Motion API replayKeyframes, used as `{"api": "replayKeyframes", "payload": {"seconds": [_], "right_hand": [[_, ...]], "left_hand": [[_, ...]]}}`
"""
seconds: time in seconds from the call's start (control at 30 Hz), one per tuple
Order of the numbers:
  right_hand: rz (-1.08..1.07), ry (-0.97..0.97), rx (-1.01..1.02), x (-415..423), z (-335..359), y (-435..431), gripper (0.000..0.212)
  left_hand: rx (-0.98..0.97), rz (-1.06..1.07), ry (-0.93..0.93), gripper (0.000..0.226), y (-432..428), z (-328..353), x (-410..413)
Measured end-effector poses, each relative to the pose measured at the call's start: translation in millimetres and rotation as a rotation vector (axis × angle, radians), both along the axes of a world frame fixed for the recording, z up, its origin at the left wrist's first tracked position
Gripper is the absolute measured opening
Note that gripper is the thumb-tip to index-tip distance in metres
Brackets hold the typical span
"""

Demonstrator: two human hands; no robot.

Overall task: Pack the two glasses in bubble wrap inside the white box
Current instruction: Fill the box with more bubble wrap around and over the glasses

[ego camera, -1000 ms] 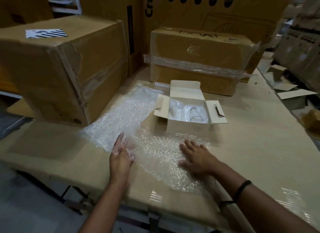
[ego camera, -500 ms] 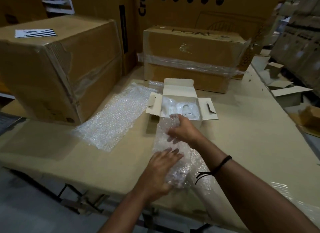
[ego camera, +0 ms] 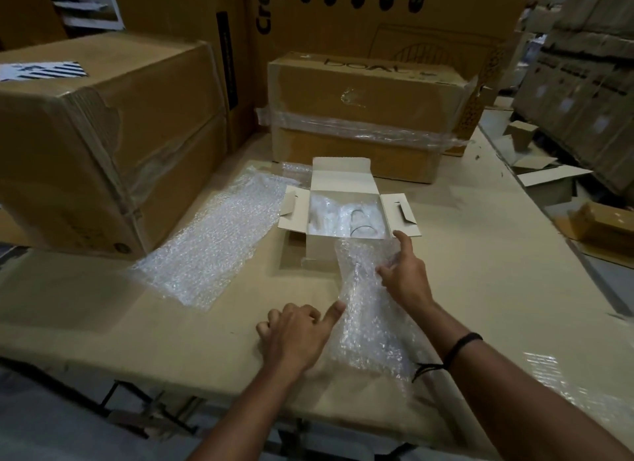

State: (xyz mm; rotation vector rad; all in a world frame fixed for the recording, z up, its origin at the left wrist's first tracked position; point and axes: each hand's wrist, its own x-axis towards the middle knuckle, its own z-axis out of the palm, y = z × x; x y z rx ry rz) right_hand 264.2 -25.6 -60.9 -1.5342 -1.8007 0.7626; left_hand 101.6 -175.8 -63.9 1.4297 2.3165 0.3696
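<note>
The small white box (ego camera: 320, 253) stands open in the middle of the table, flaps spread. Inside lie two wrapped glasses: one bundle (ego camera: 324, 213) on the left and one (ego camera: 362, 220) on the right, whose round rim shows. A folded strip of bubble wrap (ego camera: 368, 309) runs from the box front toward me. My right hand (ego camera: 406, 275) grips its far end just below the box edge. My left hand (ego camera: 296, 337) rests on the table with fingers curled, its forefinger touching the strip's left edge.
A second sheet of bubble wrap (ego camera: 212, 248) lies flat to the left of the box. Large cardboard cartons stand at the left (ego camera: 103, 134) and behind (ego camera: 363, 117). The cardboard-covered table (ego camera: 480, 289) extends right, where small boxes (ego camera: 607, 224) lie.
The flat sheet in front of me has been folded into a narrow strip. My right hand moved up to the box front with its end; my left hand slid right to the strip's edge.
</note>
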Motion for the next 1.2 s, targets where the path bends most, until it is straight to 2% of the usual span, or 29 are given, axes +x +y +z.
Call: {"api": "replayKeyframes", "payload": {"seconds": [0.07,0.17,0.27,0.33,0.4,0.43,0.53,0.63,0.73,0.9,1.0,1.03,1.13,1.2], "right_hand": [[-0.036,0.039,-0.013,-3,-7,-6,0.076],[-0.056,0.007,-0.064,-5,-8,-10,0.08],[-0.044,-0.17,0.002,-2,-4,-9,0.087],[-0.04,-0.151,0.13,-2,4,-4,0.082],[-0.018,0.003,0.232,-6,21,0,0.068],[0.022,0.105,0.216,-10,32,2,0.063],[0.3,0.301,-0.046,-23,61,5,0.072],[0.565,0.175,-0.23,-42,78,3,0.089],[0.662,0.137,-0.307,-61,84,3,0.077],[0.57,0.151,-0.203,-83,78,-1,0.048],[0.495,0.167,-0.109,-85,77,-9,0.012],[0.461,0.162,-0.088,-85,77,-13,0.008],[0.367,0.224,-0.074,-90,71,-23,0.029],[0.339,0.377,-0.126,-94,66,-33,0.045]], "left_hand": [[-0.02,-0.063,-0.059,0.099,2,3,4],[0.065,-0.119,-0.26,0.053,3,-2,-3],[0.176,-0.092,-0.457,0.013,7,-8,-25],[0.26,-0.094,-0.537,0.016,10,-3,-44],[0.331,-0.127,-0.665,0.012,11,6,-64],[0.342,-0.154,-0.721,0.01,11,11,-75],[0.352,-0.242,-0.778,0.012,12,29,-107],[0.401,-0.274,-0.781,0.021,12,42,-133],[0.442,-0.23,-0.785,0.026,10,48,-152],[0.592,-0.075,-0.913,0.019,8,57,-173],[0.7,0.088,-1.081,0.013,12,64,-186],[0.721,0.139,-1.094,0.01,14,64,-190],[0.709,0.176,-1.061,0.006,19,57,-200],[0.697,0.174,-1.084,0.004,24,54,-200]]}}
